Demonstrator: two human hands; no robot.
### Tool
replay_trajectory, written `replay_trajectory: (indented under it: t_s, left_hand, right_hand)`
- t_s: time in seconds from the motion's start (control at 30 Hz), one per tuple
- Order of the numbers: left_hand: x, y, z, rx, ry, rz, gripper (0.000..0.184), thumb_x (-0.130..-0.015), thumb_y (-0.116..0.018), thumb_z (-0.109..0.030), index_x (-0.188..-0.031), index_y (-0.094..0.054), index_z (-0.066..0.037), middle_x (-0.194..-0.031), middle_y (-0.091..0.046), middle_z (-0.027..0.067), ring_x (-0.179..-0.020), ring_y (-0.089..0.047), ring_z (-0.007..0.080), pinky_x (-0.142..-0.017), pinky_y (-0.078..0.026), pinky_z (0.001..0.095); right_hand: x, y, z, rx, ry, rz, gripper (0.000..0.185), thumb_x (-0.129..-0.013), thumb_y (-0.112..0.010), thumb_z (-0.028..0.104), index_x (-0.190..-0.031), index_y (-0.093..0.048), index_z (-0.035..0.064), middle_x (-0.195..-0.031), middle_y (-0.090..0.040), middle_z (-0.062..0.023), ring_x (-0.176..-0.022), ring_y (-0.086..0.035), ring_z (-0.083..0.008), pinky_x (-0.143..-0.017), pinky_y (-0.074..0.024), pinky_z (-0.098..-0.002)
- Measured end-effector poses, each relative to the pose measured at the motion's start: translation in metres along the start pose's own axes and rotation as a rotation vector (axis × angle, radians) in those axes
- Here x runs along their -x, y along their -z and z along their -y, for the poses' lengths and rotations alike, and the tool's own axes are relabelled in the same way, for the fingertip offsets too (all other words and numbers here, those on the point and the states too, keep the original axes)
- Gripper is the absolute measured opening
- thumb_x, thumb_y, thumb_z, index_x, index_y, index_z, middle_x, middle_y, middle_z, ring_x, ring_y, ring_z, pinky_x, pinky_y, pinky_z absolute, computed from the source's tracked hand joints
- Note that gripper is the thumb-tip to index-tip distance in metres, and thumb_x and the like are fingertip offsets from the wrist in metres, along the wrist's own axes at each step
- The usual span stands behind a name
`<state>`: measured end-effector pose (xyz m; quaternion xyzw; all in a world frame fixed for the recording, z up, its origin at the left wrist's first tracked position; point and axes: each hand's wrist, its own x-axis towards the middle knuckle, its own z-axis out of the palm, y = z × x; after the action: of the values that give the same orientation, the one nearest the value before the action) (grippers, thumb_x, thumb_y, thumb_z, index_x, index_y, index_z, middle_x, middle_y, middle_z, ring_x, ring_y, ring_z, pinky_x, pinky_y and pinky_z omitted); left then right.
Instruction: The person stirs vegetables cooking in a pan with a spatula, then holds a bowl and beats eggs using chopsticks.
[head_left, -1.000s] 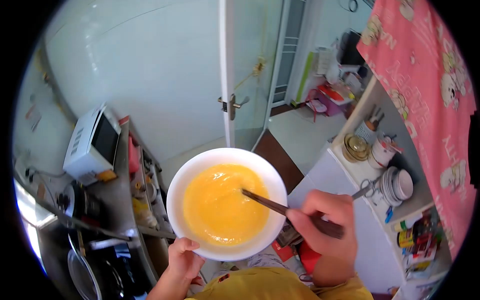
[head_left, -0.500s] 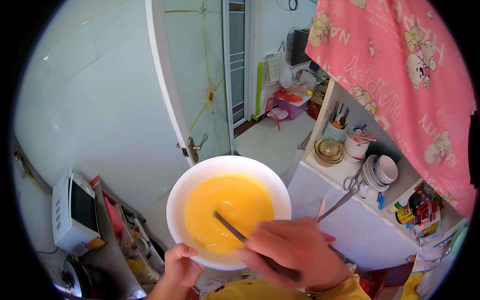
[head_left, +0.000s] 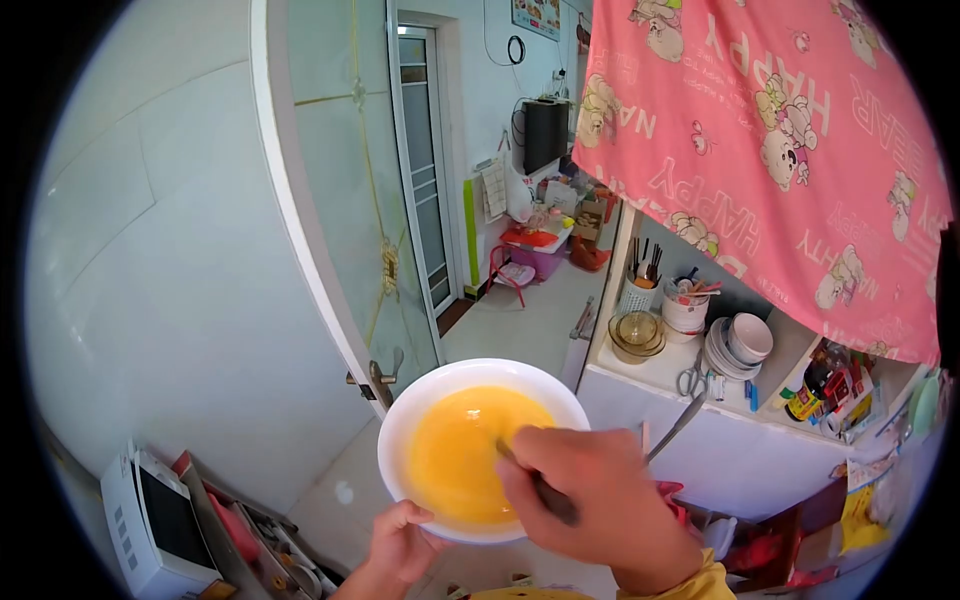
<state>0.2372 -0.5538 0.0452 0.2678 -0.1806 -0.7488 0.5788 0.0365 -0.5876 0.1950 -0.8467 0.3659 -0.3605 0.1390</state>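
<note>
A white bowl (head_left: 396, 445) holds a yellow liquid (head_left: 455, 455) that looks like beaten egg. My left hand (head_left: 403, 545) grips the bowl's near left rim, thumb on top and fingers underneath. Over the bowl's right side, my right hand (head_left: 595, 500) is closed around dark chopsticks (head_left: 552, 500), whose lower ends dip into the liquid. Motion blurs them, and I cannot tell how many sticks there are.
A door with a handle (head_left: 378, 382) stands open ahead. On the right, a cabinet (head_left: 650, 415) holds bowls, plates (head_left: 722, 352) and scissors (head_left: 690, 378) under a pink curtain (head_left: 740, 130). A microwave (head_left: 160, 520) is at lower left.
My view has tilted up and shifted, so the bowl appears lower and farther right. The chopsticks have moved through the liquid towards the bowl's right side. Both hands keep their grips.
</note>
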Motion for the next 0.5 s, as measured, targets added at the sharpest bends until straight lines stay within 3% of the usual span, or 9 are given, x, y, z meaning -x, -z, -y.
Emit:
replay_trajectory:
  t_s: [0.1,0.17,0.23,0.3,0.33,0.4,0.5]
  left_hand:
    - [-0.005,0.026,-0.006,-0.032,0.018,0.013,0.06,-0.071,-0.051,-0.012,-0.129,-0.042,-0.001,-0.124,-0.054,0.0149,-0.111,-0.056,0.0318,-0.092,-0.048,0.0461]
    - [-0.004,0.027,-0.01,-0.022,0.018,0.02,0.06,-0.071,-0.05,-0.012,-0.13,-0.042,0.0,-0.124,-0.055,0.0152,-0.111,-0.056,0.0323,-0.092,-0.048,0.047]
    - [-0.001,0.024,-0.015,-0.011,0.021,0.026,0.06,-0.072,-0.05,-0.012,-0.13,-0.041,0.0,-0.123,-0.055,0.0156,-0.111,-0.056,0.0328,-0.092,-0.048,0.0478]
    - [0.001,0.013,-0.023,0.003,0.056,0.003,0.053,-0.075,-0.051,-0.011,-0.125,-0.045,0.001,-0.115,-0.06,0.0141,-0.098,-0.062,0.0269,-0.081,-0.053,0.0395]
    - [0.0,0.015,-0.024,0.003,0.053,0.008,0.053,-0.075,-0.051,-0.011,-0.125,-0.045,0.001,-0.115,-0.06,0.0141,-0.098,-0.062,0.0269,-0.081,-0.053,0.0395]
    - [0.0,0.021,-0.024,-0.016,0.059,0.017,0.053,-0.075,-0.051,-0.011,-0.125,-0.045,0.001,-0.115,-0.06,0.0144,-0.098,-0.062,0.0269,-0.081,-0.053,0.0394]
    - [0.0,0.023,-0.027,-0.011,0.048,0.006,0.053,-0.074,-0.051,-0.011,-0.125,-0.045,0.001,-0.115,-0.06,0.0147,-0.098,-0.062,0.0266,-0.078,-0.053,0.0386]
  right_hand:
    - [0.002,-0.004,0.017,-0.173,-0.051,0.107,0.015,-0.085,-0.059,0.009,-0.074,-0.049,0.0046,-0.056,-0.047,-0.0082,-0.046,-0.049,-0.0274,-0.045,-0.0386,-0.0351]
    - [-0.005,-0.035,0.01,-0.234,0.19,-0.021,0.019,-0.084,-0.06,0.008,-0.07,-0.048,0.0037,-0.054,-0.046,-0.0081,-0.043,-0.047,-0.0257,-0.043,-0.037,-0.0333]
    - [-0.016,-0.042,-0.002,-0.172,0.095,-0.059,0.019,-0.084,-0.061,0.008,-0.069,-0.049,0.0032,-0.055,-0.047,-0.0078,-0.043,-0.046,-0.0248,-0.043,-0.0366,-0.0325]
    - [-0.016,-0.036,-0.008,-0.06,-0.021,-0.149,0.019,-0.082,-0.062,0.009,-0.069,-0.051,0.0027,-0.056,-0.052,-0.0074,-0.042,-0.048,-0.0229,-0.042,-0.0364,-0.0308]
    - [-0.01,-0.025,-0.004,-0.056,-0.017,-0.151,0.019,-0.082,-0.062,0.009,-0.069,-0.051,0.0027,-0.056,-0.052,-0.0074,-0.042,-0.048,-0.0229,-0.042,-0.0364,-0.0308]
    - [0.0,-0.004,0.011,-0.221,-0.107,0.023,0.017,-0.083,-0.062,0.008,-0.07,-0.052,0.0045,-0.057,-0.053,-0.0078,-0.042,-0.049,-0.0224,-0.042,-0.0364,-0.0306]
    - [-0.008,-0.029,0.012,-0.245,0.062,0.047,0.018,-0.082,-0.063,0.009,-0.069,-0.051,0.0052,-0.056,-0.049,-0.0079,-0.046,-0.049,-0.0241,-0.043,-0.0364,-0.0324]
